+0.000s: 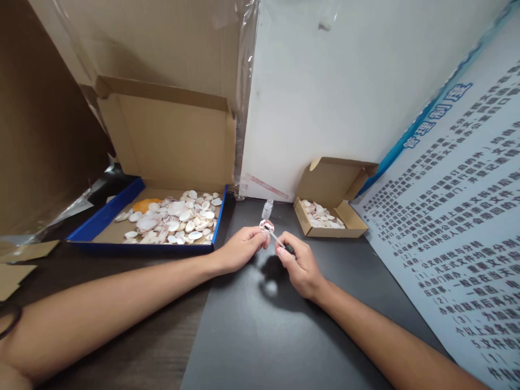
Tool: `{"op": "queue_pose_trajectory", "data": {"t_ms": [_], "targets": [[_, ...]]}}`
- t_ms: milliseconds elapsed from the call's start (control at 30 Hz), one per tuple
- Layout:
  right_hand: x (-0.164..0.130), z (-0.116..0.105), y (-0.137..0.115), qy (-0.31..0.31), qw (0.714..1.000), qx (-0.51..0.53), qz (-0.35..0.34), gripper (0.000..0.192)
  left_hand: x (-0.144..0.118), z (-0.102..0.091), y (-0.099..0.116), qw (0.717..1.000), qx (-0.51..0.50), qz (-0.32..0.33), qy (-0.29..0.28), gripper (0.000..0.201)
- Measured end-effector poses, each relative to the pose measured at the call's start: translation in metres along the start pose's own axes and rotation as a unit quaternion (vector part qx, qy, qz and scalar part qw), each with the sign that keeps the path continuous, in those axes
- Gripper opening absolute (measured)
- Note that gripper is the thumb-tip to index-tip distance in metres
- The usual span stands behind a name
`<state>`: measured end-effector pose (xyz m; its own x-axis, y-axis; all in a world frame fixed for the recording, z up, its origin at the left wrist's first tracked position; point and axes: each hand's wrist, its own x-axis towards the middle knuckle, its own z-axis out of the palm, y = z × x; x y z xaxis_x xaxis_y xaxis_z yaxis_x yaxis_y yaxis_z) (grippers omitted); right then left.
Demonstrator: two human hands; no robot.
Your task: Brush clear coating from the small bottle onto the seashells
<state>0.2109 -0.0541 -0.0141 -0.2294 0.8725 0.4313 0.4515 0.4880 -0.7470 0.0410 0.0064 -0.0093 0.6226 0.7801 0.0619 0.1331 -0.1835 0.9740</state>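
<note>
My left hand (242, 249) pinches a small seashell (266, 223), white with reddish-brown marks, at its near edge. From the right, my right hand (299, 264) grips a slim tool (277, 238) with a pale shaft and a dark handle end. Its dark tip lies over the face of the shell; whether it touches cannot be made out, nor can the tool's exact kind. Just behind the shell stands a small clear bottle (267, 208) with whitish contents or a label.
A blue-edged cardboard box (142, 246) with its lid up holds many shells (179, 219) on the left. At the right back, a smaller open carton (331, 233) also holds shells (319, 215). Both stand by the dark grey mat (252, 336). A printed board (459, 216) leans along the right side.
</note>
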Motion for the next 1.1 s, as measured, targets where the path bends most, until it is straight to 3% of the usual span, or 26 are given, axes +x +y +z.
{"op": "queue_pose_trajectory", "data": {"t_ms": [200,433,600,1100], "targets": [[0.0003,0.0002,0.0015,-0.004,0.998,0.024,0.065,0.011,0.0007,-0.0009,-0.0028,0.999,-0.033,-0.009,0.015,0.026],[0.0034,0.0009,0.0009,0.031,0.998,-0.018,0.053,0.029,0.0014,-0.0003,-0.0052,0.996,-0.079,-0.021,0.023,0.026],[0.0037,0.0020,0.0007,0.062,0.996,-0.040,0.048,0.022,0.0007,-0.0002,-0.0037,0.996,-0.087,-0.016,0.027,0.033],[0.0015,0.0015,-0.0009,0.010,0.992,-0.121,0.030,0.022,-0.0008,0.0007,-0.0042,0.997,-0.081,-0.012,0.015,0.022]]}}
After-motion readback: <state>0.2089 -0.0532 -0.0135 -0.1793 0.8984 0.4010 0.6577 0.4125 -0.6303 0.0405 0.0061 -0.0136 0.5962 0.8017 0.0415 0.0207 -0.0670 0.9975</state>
